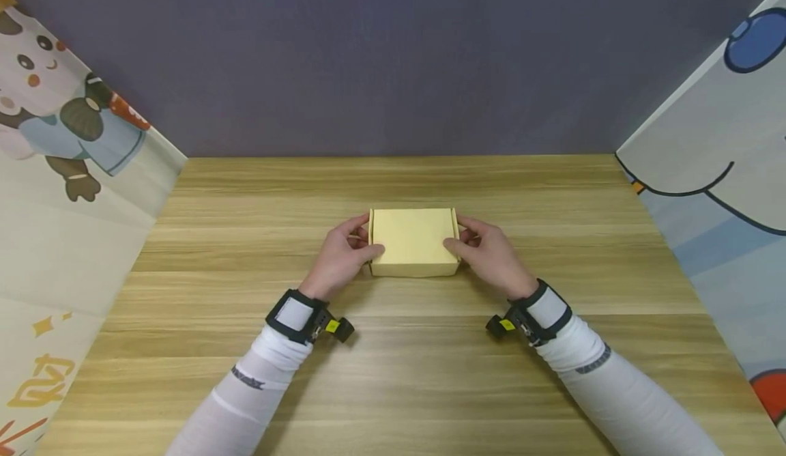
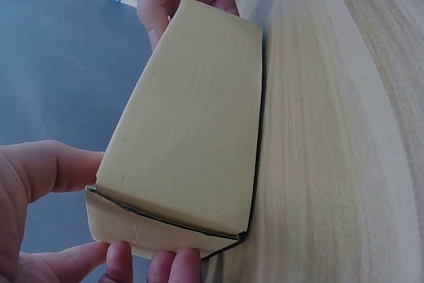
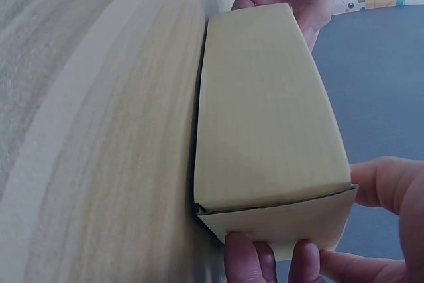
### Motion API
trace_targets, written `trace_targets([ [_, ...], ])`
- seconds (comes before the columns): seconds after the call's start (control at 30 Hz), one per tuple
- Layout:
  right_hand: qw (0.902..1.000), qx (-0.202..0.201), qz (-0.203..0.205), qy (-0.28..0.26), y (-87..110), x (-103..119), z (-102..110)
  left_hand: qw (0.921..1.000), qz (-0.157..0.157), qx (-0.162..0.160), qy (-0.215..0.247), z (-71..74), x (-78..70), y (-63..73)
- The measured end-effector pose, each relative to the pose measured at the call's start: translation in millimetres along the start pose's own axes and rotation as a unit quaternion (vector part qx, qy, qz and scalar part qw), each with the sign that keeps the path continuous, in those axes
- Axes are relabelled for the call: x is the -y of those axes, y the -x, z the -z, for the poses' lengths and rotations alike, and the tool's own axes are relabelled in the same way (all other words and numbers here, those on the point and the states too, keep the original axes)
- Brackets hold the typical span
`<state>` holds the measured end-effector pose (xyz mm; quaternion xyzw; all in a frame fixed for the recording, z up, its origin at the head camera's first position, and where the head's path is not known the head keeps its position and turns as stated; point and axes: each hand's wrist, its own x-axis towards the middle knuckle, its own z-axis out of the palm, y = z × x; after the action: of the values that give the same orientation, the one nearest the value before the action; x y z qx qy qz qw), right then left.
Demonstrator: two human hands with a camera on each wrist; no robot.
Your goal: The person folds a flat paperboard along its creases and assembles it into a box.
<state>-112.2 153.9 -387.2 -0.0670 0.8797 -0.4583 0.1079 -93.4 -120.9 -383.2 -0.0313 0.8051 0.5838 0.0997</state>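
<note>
A small cardboard box (image 1: 414,237), pale yellow-brown with its lid down, sits on the wooden table (image 1: 405,374). At its left end my left hand (image 1: 345,251) grips it, thumb on the top edge and fingers against the side. My right hand (image 1: 488,251) holds the opposite end the same way. The left wrist view shows the box's long front face (image 2: 189,117) and the left fingers (image 2: 119,262) on the end panel. From the right wrist, the right fingers (image 3: 242,256) press the other end panel. What is inside the box is hidden.
A dark grey-blue panel (image 1: 399,60) borders the table's far edge. Cartoon-printed sheets stand along the left side (image 1: 80,237) and right side (image 1: 724,237). Each wrist carries a strapped camera, the left camera (image 1: 339,328) and the right camera (image 1: 500,326), both low over the table.
</note>
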Motion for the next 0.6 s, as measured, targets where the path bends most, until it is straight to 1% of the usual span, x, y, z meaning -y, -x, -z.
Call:
trace_targets([
  [0.3,1.0,0.0,0.0,-0.002,0.6,0.7,-0.7,1.0,0.005,-0.004,0.004,-1.1,1.2,0.4],
  [0.6,1.0,0.005,-0.001,0.0,0.0,-0.8,-1.4,1.0,0.002,-0.003,0.009,-0.2,1.8,1.3],
])
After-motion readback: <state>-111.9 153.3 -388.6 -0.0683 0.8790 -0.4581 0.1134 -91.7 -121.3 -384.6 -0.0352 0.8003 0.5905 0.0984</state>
